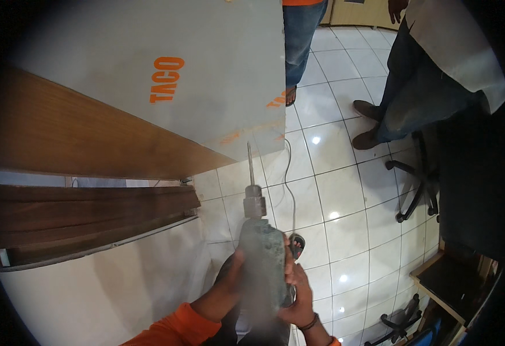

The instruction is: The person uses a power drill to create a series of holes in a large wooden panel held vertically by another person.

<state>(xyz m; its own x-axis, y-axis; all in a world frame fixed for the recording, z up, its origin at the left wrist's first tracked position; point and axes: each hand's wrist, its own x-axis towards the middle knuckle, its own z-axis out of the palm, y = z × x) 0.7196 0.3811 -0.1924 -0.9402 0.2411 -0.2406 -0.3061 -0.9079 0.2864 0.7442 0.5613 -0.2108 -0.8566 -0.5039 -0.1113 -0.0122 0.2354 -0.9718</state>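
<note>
A grey-green power drill (264, 259), worn and dusty, is held between my hands with its chuck (254, 202) facing away from me. Its long thin bit (251, 164) appears in front of the lower edge of a grey film-faced panel (218, 63) with orange print; I cannot tell whether the tip touches it. My left hand (229, 291) grips the drill body from the left side, its fingers partly hidden behind the tool. On the right, my right hand (299, 297) is wrapped round the rear part and handle. A dark cable (293, 202) runs along the floor beside the drill.
Brown wood (102, 127) forms the panel's side at left, above a dark brown ledge (91, 216). Two people stand beyond; one wears brown shoes (368, 138). Wheeled chair bases (417, 179) stand on the white tiled floor (344, 190) at right, near a wooden desk (437, 288).
</note>
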